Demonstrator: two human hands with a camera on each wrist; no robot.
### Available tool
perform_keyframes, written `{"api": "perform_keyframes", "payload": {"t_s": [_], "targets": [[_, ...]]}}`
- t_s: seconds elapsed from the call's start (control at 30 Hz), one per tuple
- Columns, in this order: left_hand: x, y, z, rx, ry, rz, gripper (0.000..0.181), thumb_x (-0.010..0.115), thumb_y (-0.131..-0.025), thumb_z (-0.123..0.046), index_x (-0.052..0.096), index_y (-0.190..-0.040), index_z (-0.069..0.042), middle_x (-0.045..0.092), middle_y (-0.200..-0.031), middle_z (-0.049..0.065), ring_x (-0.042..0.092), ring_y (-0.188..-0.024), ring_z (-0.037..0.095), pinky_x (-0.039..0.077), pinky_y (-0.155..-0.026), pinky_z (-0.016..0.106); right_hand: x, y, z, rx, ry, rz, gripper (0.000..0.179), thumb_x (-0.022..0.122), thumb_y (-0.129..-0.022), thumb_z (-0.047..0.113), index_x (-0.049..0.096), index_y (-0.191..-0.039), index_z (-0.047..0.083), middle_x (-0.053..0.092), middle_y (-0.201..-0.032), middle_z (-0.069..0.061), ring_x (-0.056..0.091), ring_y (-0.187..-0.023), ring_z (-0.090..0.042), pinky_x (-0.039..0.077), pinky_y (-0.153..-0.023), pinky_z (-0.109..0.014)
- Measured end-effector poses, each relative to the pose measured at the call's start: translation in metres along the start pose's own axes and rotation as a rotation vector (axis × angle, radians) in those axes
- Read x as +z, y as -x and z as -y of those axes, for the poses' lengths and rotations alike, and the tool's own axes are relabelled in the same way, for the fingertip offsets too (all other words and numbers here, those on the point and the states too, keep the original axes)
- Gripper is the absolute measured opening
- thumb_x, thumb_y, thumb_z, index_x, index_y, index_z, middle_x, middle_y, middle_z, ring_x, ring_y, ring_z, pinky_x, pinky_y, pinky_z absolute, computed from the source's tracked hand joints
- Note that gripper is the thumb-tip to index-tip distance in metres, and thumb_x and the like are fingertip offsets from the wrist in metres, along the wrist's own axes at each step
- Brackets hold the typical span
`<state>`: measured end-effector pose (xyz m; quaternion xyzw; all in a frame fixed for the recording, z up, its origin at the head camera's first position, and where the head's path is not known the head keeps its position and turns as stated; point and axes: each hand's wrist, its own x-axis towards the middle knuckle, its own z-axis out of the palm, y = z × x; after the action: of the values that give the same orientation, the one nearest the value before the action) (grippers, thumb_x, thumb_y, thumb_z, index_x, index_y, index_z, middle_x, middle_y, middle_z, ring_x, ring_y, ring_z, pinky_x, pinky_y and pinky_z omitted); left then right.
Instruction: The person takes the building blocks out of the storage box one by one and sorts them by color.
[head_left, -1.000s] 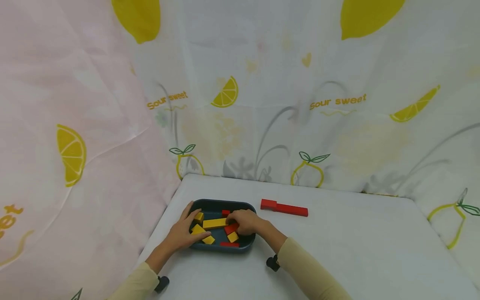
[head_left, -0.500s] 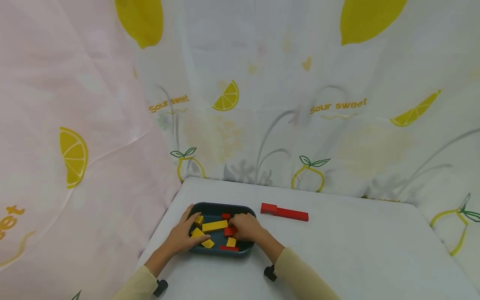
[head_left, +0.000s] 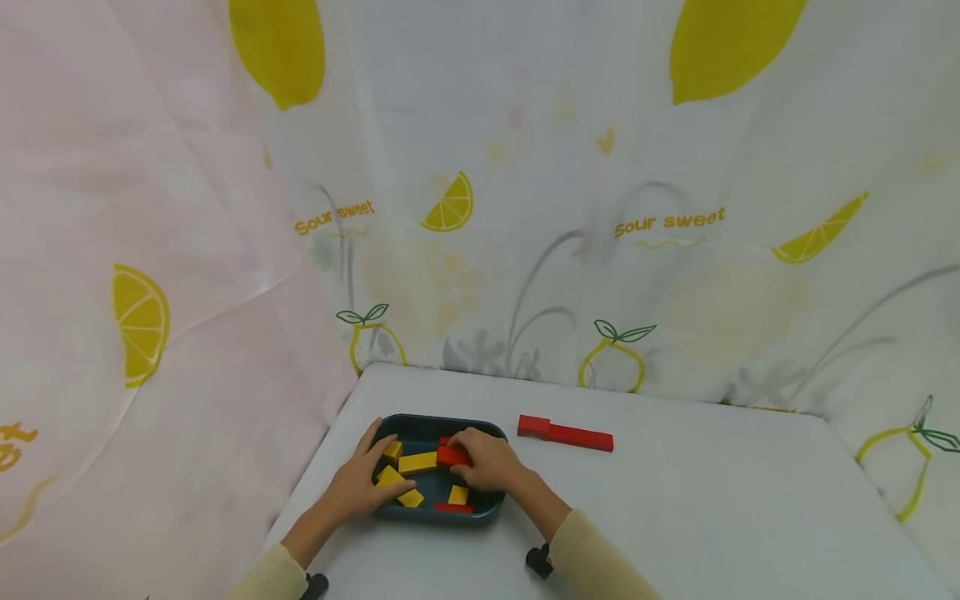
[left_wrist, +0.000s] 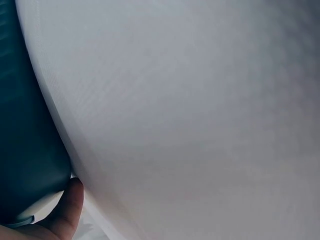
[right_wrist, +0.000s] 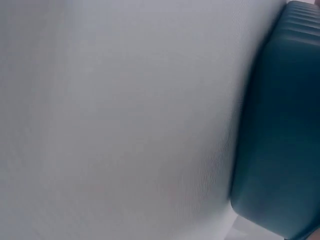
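my left hand (head_left: pixel 360 481) and right hand (head_left: pixel 489 461) are bare, and behind them i wear long, plain sleeves of a pale yellow cloth. in the head view the left sleeve (head_left: pixel 266 577) shows at seven o'clock, the right sleeve (head_left: pixel 600 560) at five. a small, rounded, black device (head_left: pixel 317 586) sits at three o'clock of my left sleeve, and a knobby black one (head_left: pixel 538 562) at nine o'clock of my right.
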<state>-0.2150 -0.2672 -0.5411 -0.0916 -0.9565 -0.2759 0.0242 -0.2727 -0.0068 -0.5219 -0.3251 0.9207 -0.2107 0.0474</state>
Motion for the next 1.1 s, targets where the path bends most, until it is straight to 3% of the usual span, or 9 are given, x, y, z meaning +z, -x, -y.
{"api": "perform_keyframes", "payload": {"t_s": [0.27,0.6,0.77,0.93,1.1], "targets": [[-0.007,-0.011,-0.003,0.028,-0.016,-0.037,0.091,0.07,-0.079,-0.066,0.044,-0.148,-0.012,0.016,-0.165,0.013,0.053,-0.126,0.041,0.048,-0.097,0.061,-0.014,-0.007,-0.008,-0.084,-0.091,-0.106,0.044,0.064,-0.097,0.029,0.057,-0.138,0.016,0.064,-0.118,-0.002,0.056,-0.092,-0.012,0.052,-0.085,-0.026],[-0.01,-0.023,-0.008,0.039,-0.02,-0.052,0.091,0.071,-0.079,-0.065,0.044,-0.148,-0.012,0.016,-0.165,0.015,0.053,-0.126,0.043,0.047,-0.096,0.063,-0.032,-0.01,-0.013,-0.107,-0.259,-0.197,0.032,0.073,-0.089,0.015,0.069,-0.121,0.017,0.068,-0.11,-0.004,0.059,-0.092,-0.015,0.052,-0.082,-0.025],[-0.01,-0.027,-0.008,0.042,-0.01,-0.062,0.09,0.07,-0.079,-0.066,0.045,-0.148,-0.014,0.016,-0.165,0.013,0.053,-0.126,0.042,0.047,-0.097,0.063,-0.035,-0.012,-0.014,-0.086,-0.326,-0.241,0.034,0.077,-0.087,0.019,0.071,-0.12,0.016,0.07,-0.105,-0.004,0.059,-0.089,-0.016,0.052,-0.078,-0.023],[-0.006,-0.018,-0.003,0.057,-0.018,-0.049,0.088,0.07,-0.08,-0.065,0.046,-0.147,-0.012,0.017,-0.164,0.015,0.055,-0.123,0.041,0.049,-0.094,0.063,-0.018,-0.006,-0.014,-0.083,-0.313,-0.263,0.036,0.078,-0.086,0.026,0.071,-0.12,0.017,0.071,-0.107,-0.003,0.058,-0.088,-0.013,0.05,-0.077,-0.022],[0.001,-0.004,0.001,0.022,-0.014,-0.013,0.091,0.07,-0.079,-0.066,0.044,-0.148,-0.013,0.017,-0.164,0.014,0.056,-0.122,0.039,0.05,-0.092,0.062,-0.004,0.004,-0.012,-0.062,-0.389,-0.217,0.039,0.075,-0.089,0.027,0.067,-0.126,0.017,0.07,-0.12,-0.002,0.061,-0.1,-0.015,0.054,-0.088,-0.025]]}}
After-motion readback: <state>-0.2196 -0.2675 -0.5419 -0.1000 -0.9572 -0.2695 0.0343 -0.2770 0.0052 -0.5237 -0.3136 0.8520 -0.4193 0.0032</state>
